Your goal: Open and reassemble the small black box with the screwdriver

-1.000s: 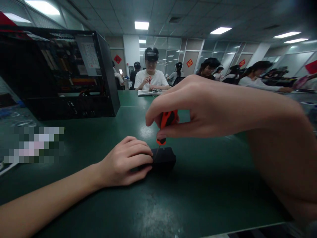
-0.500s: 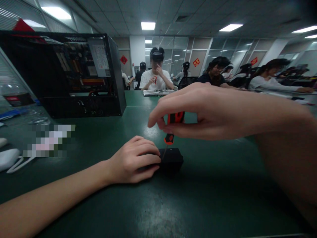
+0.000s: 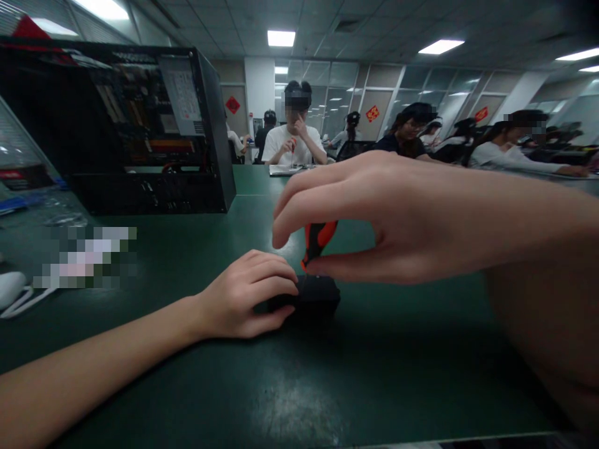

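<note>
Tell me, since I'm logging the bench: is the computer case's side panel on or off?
Off. The computer case stands upright on the green table with its boards and cables exposed.

No legible text anywhere; white label sheet (image 3: 181, 100) on side of open computer case (image 3: 140, 125): print too small to read; red diamond signs (image 3: 233, 105) (image 3: 372, 113) (image 3: 481, 114) on far wall panels: characters blurred; red band on bottle label (image 3: 14, 174) at left edge: lettering indistinct; pixelated patch (image 3: 87, 257) on green table (image 3: 374, 374): content hidden
</note>
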`<state>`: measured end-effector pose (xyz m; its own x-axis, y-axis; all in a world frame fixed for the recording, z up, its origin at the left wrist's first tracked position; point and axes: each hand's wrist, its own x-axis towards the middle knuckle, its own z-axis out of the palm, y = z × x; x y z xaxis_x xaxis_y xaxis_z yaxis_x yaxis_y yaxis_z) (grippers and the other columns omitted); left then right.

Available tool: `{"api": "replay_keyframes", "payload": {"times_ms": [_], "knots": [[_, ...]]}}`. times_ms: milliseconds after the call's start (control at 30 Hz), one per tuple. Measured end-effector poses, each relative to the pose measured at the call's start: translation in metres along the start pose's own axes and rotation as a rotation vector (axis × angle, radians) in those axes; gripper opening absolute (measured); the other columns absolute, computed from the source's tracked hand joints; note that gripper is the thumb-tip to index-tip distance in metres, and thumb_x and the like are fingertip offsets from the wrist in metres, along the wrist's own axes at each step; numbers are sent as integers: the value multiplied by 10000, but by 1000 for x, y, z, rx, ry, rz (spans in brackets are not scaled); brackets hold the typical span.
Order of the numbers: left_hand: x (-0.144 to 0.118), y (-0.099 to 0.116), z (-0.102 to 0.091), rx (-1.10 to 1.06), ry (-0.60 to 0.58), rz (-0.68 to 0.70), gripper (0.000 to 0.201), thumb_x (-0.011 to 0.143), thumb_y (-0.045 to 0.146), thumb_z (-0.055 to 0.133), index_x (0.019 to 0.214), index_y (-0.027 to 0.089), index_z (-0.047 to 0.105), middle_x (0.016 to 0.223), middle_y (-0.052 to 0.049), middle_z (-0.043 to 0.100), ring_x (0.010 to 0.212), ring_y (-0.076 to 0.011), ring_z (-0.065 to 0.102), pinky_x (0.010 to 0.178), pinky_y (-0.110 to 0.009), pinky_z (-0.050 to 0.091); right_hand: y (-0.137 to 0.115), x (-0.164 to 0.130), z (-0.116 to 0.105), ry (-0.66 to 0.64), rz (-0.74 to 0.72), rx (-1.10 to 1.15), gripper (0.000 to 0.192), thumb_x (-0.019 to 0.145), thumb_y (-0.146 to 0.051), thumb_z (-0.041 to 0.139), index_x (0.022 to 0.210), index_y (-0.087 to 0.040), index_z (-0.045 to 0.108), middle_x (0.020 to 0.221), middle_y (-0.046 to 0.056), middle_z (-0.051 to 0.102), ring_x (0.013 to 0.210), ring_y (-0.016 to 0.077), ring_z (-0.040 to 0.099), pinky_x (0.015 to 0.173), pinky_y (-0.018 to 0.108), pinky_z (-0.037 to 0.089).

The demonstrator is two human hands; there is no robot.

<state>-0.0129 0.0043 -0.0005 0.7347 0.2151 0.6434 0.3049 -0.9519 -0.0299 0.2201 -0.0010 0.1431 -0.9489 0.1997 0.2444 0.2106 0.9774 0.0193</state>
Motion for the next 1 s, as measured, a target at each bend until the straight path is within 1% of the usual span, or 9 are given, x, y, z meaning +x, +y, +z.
{"api": "replay_keyframes", "payload": {"times_ms": [100,233,333,400,500,567,733,867,1000], "knots": [[-1,0,0,-11,-16,-28,187,889,178,667,1071,196,631,1043,-94,738,990,-241,699,893,-369,541,0,0,0,36,27,-22,190,944,-292,523,1011,-299,701,972,-25,731,857,157,665,760,269,547],[-3,-2,1,-46,-66,-148,340,861,246,700,1184,193,609,1142,-112,705,1030,-263,674,905,-381,542,-1,-1,-2,-27,-29,34,271,937,-204,490,1106,-281,687,1185,-17,691,999,136,641,873,234,527],[-1,-2,4,-111,-102,-301,449,823,324,754,1227,188,613,1157,-104,705,1050,-278,673,932,-390,540,-1,-2,-1,-9,-11,3,208,960,-248,517,1052,-278,700,1071,-6,710,916,139,638,801,249,527],[0,-1,4,-163,-128,-394,411,816,355,773,1169,184,654,1103,-84,728,1005,-268,692,905,-371,547,-1,-3,-1,24,-11,-24,176,968,-244,534,991,-247,708,961,-4,706,821,124,626,738,252,508],[3,1,4,-229,-178,-481,298,850,378,749,1075,190,701,1019,-57,749,951,-249,710,853,-344,552,-1,-4,0,12,-34,-25,193,951,-205,543,1034,-260,708,1074,-5,699,881,125,633,755,251,508],[4,3,3,-258,-180,-503,273,863,363,734,1070,187,709,1016,-56,754,955,-245,712,844,-336,550,0,-4,-1,0,-39,-34,194,953,-249,551,1066,-284,705,1128,-6,692,929,136,638,761,253,519],[5,3,4,-268,-152,-518,281,823,298,759,1076,180,726,994,-45,777,876,-222,727,774,-303,549,9,-5,-3,33,0,-90,175,967,-317,564,978,-248,724,880,-22,714,758,105,625,682,244,503],[3,1,4,-276,-158,-527,284,822,293,753,1081,179,732,985,-50,779,862,-219,724,762,-305,554,19,-10,-9,45,95,-127,192,931,-332,561,948,-299,749,834,-38,732,719,106,639,653,233,512],[1,0,3,-285,-164,-509,272,836,295,742,1082,179,724,988,-52,773,859,-213,718,759,-300,553,26,-16,-16,24,147,-147,203,925,-347,561,937,-263,746,858,-70,732,743,79,644,662,207,491]]}}
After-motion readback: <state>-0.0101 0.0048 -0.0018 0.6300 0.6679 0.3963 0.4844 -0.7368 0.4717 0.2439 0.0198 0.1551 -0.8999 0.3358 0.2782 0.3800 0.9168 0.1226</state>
